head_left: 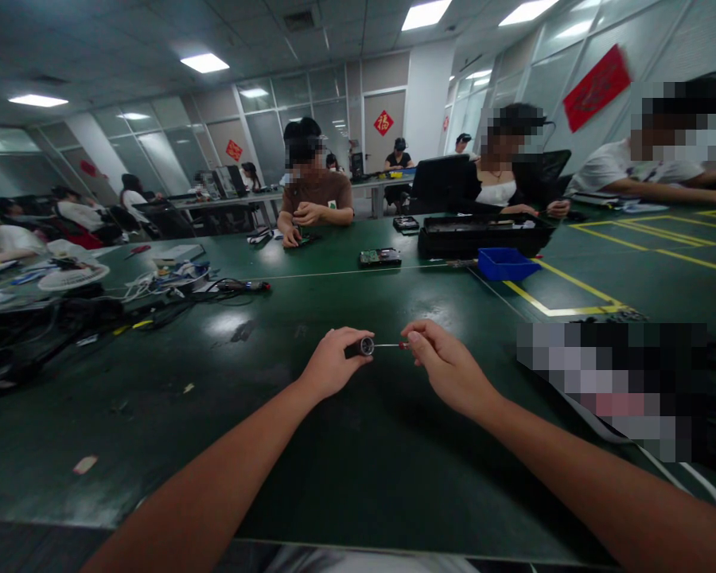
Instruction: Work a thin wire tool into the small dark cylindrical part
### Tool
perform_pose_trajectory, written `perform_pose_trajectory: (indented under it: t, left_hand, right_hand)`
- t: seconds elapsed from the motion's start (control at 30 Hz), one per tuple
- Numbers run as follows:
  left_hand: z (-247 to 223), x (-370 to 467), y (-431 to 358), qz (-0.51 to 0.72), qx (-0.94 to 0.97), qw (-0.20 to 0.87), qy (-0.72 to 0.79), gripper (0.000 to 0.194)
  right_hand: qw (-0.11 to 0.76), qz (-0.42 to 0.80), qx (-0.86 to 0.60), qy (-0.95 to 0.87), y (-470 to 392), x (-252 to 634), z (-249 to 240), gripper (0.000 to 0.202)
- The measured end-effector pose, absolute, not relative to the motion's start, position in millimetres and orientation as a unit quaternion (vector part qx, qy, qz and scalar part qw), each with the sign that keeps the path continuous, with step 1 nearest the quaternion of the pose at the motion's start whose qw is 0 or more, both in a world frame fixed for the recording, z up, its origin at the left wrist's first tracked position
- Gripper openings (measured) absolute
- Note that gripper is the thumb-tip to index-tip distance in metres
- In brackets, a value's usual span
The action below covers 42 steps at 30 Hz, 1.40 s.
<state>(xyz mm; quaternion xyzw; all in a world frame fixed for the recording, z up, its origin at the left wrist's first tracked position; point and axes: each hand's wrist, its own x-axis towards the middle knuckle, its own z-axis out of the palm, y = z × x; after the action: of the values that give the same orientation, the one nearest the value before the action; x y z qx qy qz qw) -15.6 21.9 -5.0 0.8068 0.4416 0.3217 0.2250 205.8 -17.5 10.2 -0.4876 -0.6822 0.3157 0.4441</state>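
My left hand pinches a small dark cylindrical part between thumb and fingers, its round, lighter-rimmed end showing toward me. Across from it, my right hand is closed on the red handle of a thin screwdriver. The screwdriver's metal shaft points left and its tip is at the side of the cylindrical part; whether it touches cannot be made out. Both hands are held above the green tabletop.
Cables and a white round item are heaped at the left. Ahead are a circuit-board device, a blue bin and a black tray. A blurred-out object lies at the right. Several people work around the table.
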Motion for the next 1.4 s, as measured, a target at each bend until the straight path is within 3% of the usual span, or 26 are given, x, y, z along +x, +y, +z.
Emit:
perform_pose_trajectory:
  t: [0.23,0.43,0.67,0.83,1.0,1.13,1.4]
  left_hand:
    - [-3,-16,20,0.341,0.794,0.219,0.453,0.040]
    - [3,-15,18,0.343,0.825,0.168,0.417,0.040]
    - [-1,-17,22,0.297,0.821,0.194,0.448,0.038]
    - [0,-16,20,0.287,0.816,0.211,0.455,0.048]
    - [6,-15,14,0.257,0.820,0.226,0.458,0.033]
    - [14,-9,3,0.211,0.834,0.247,0.445,0.036]
    - [14,18,-2,0.065,0.916,0.118,0.378,0.039]
  right_hand:
    - [0.512,0.385,-0.473,-0.605,-15,203,14,0.023]
    - [0.574,0.561,-0.437,-0.406,-2,206,7,0.024]
    - [0.611,0.479,-0.473,-0.417,3,208,0,0.025]
    - [0.618,0.459,-0.478,-0.422,-1,206,2,0.026]
    - [0.636,0.424,-0.472,-0.438,-3,208,7,0.028]
    - [0.636,0.410,-0.469,-0.454,-4,208,11,0.027]
    - [0.633,0.408,-0.465,-0.466,-6,205,13,0.027]
